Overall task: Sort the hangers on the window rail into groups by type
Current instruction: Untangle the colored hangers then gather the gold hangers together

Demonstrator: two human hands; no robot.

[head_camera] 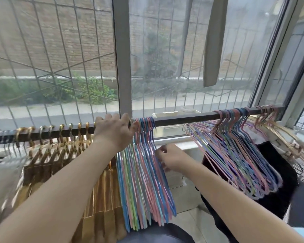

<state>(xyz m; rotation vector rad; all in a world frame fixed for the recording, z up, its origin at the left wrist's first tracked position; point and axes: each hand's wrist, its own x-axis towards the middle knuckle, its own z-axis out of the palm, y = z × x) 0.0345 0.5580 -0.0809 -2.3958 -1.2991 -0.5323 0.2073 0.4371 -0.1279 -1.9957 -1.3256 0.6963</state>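
Gripping the rail (182, 118), the left hand (114, 130) curls its fingers over it beside the gold hangers (60, 155). The right hand (172, 158), below the rail, pinches the pastel hangers (144, 181); another pastel bunch (235, 155) hangs farther right.

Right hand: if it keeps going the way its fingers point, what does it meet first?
The right hand points left, fingertips already at the outer edge of the coloured wire hangers by the left hand. Going on, it would press into that bunch first; the gold hangers lie beyond.
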